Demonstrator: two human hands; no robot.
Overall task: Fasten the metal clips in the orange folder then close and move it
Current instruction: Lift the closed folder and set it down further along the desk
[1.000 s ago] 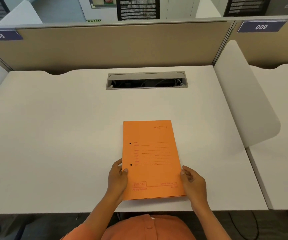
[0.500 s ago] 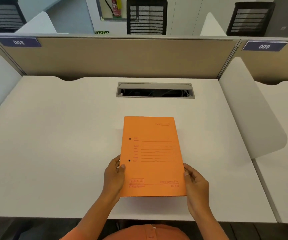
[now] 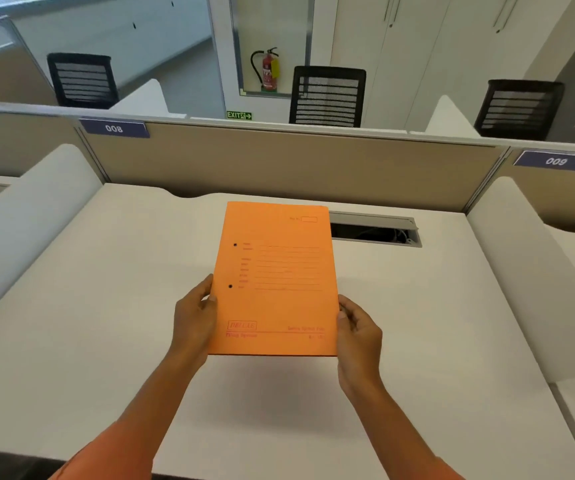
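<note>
The orange folder (image 3: pixel 275 278) is closed, its printed cover facing me, and it hangs in the air above the white desk (image 3: pixel 106 306). Its shadow falls on the desk below its near edge. My left hand (image 3: pixel 194 317) grips the folder's left edge near the lower punch hole. My right hand (image 3: pixel 358 332) grips the lower right edge. The metal clips are hidden inside the closed cover.
A cable slot (image 3: pixel 376 232) is cut into the desk behind the folder, partly covered by it. A beige partition (image 3: pixel 279 168) runs along the back. White curved dividers stand at the left (image 3: pixel 30 209) and right (image 3: pixel 528 271) sides.
The folder has risen off the desk and moved away from me toward the cable slot, held in both hands. The camera has tilted up, showing more of the room.
</note>
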